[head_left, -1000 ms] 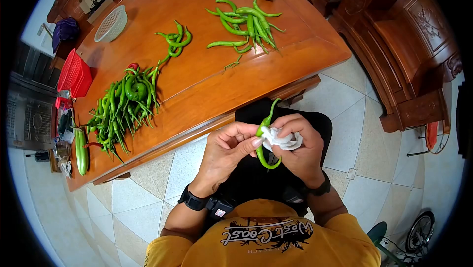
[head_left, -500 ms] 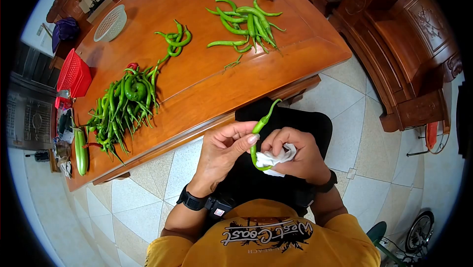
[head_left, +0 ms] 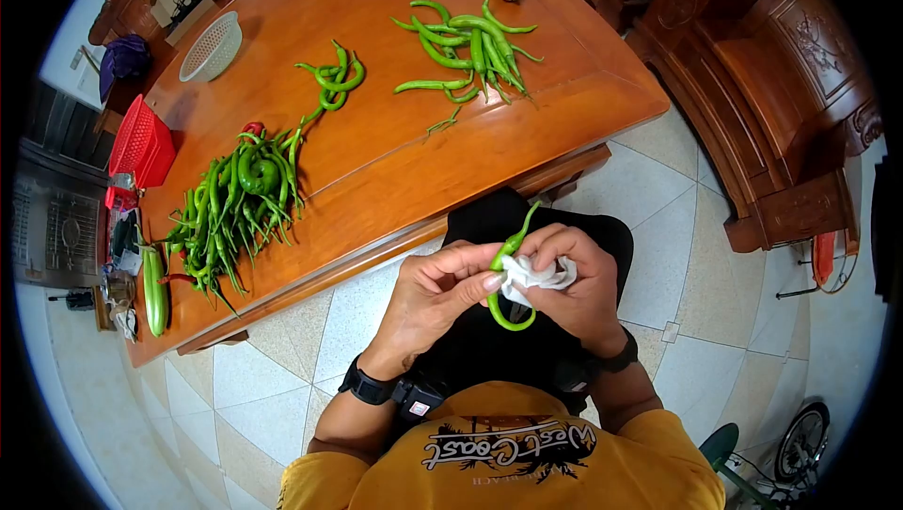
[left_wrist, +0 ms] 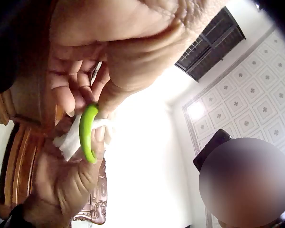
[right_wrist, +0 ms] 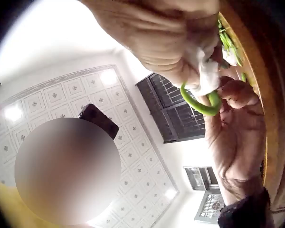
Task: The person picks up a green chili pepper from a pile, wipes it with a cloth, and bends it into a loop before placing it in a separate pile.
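My left hand (head_left: 433,294) pinches 1 curved green chilli pepper (head_left: 496,312) mid-length; my right hand (head_left: 578,289) pinches crumpled white cloth (head_left: 536,275) against it. Seems light, bendy, slick.

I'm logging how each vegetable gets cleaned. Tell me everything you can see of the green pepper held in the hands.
The green pepper is long, slim and glossy, with a thin stem pointing up toward the table and a tip curled into a hook below. It is held in mid-air, clear of the table edge. The left hand pinches its middle; the right hand presses a crumpled white cloth against it.
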`<action>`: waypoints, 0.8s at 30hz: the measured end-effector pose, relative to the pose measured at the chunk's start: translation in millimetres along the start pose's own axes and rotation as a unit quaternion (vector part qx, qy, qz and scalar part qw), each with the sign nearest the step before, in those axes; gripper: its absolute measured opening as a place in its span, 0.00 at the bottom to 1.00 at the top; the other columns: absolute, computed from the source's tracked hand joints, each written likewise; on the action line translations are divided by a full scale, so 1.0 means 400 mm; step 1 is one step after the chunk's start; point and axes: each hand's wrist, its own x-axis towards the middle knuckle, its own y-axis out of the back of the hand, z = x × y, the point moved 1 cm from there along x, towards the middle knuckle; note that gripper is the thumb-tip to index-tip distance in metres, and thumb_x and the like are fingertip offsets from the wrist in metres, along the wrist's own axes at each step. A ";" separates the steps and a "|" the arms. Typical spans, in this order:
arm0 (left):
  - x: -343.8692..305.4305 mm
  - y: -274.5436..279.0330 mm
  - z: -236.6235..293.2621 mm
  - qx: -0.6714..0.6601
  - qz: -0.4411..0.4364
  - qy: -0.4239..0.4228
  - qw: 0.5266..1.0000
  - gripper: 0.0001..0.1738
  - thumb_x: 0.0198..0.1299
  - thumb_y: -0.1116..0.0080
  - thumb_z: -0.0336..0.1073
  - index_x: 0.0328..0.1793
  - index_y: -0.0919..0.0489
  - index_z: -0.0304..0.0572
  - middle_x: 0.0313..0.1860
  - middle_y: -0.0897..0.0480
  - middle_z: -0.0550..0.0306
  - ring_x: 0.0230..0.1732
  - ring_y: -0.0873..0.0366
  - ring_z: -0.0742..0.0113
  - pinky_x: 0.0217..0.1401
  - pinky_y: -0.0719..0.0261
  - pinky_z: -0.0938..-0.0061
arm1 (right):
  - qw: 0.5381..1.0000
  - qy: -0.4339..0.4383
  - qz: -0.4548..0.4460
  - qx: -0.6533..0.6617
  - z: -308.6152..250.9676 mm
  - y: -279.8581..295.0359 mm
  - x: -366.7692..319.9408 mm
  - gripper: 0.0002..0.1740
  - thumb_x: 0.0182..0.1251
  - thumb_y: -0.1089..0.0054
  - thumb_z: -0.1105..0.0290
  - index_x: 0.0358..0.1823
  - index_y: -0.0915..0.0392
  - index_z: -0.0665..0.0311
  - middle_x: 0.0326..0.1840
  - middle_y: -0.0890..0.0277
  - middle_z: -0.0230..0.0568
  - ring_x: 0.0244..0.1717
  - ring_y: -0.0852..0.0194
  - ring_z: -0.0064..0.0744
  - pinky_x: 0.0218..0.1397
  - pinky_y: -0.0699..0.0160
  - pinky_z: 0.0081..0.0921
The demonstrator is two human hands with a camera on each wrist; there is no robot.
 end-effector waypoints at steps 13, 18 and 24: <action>-0.004 0.013 -0.004 0.002 -0.005 0.016 1.000 0.19 0.59 0.36 0.29 0.57 0.21 0.34 0.42 0.18 0.58 0.37 0.23 0.78 0.38 0.24 0.84 | 0.993 0.054 -0.025 -0.105 -0.024 -0.003 0.009 0.16 0.46 0.32 0.84 0.34 0.28 0.65 0.39 0.23 0.43 0.37 0.22 0.29 0.40 0.25 0.21; -0.002 -0.003 -0.001 -0.005 -0.014 -0.003 1.000 0.20 0.57 0.35 0.27 0.58 0.22 0.34 0.43 0.17 0.57 0.38 0.22 0.78 0.41 0.23 0.83 | 0.985 0.089 0.055 -0.138 -0.022 -0.008 0.015 0.16 0.45 0.32 0.85 0.34 0.28 0.64 0.39 0.23 0.42 0.37 0.21 0.30 0.39 0.25 0.21; 0.000 -0.002 -0.007 0.081 -0.007 -0.027 0.996 0.21 0.56 0.34 0.27 0.57 0.20 0.38 0.33 0.20 0.62 0.35 0.24 0.79 0.39 0.25 0.84 | 0.983 0.089 0.063 -0.148 -0.014 -0.014 0.012 0.16 0.45 0.32 0.85 0.34 0.28 0.64 0.39 0.23 0.41 0.37 0.23 0.28 0.40 0.26 0.20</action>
